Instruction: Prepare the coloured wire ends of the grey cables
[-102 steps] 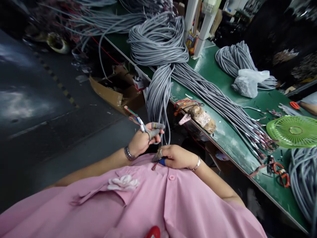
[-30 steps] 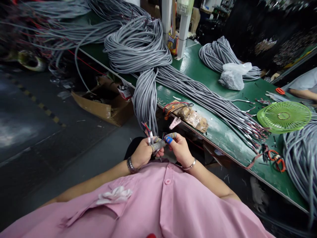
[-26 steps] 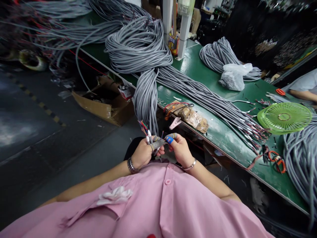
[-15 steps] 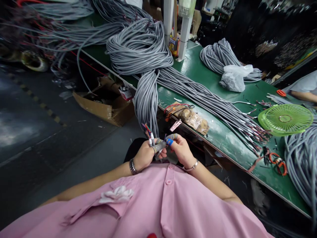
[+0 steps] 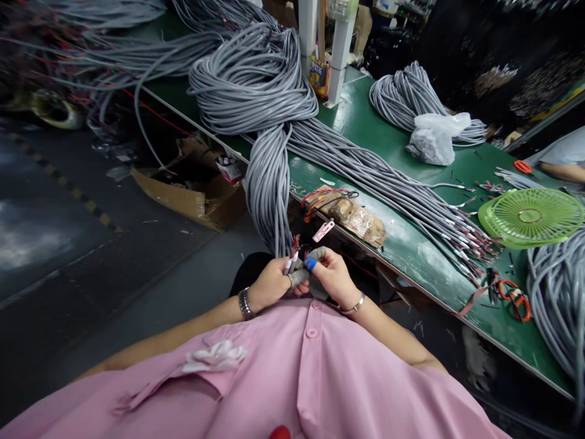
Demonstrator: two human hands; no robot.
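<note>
Left hand (image 5: 269, 286) is pinching the stripped cable end (image 5: 291, 259) between taped thumb and forefinger, closed tight on it just above my pink shirt (image 5: 292, 372). Right hand (image 5: 334, 281) is gripping the same end from the right with its taped fingertips. Just beyond, the grey cable bundle (image 5: 269, 183) is hanging off the green bench (image 5: 411, 247), and a green fan guard (image 5: 532, 214) is lying far right.
</note>
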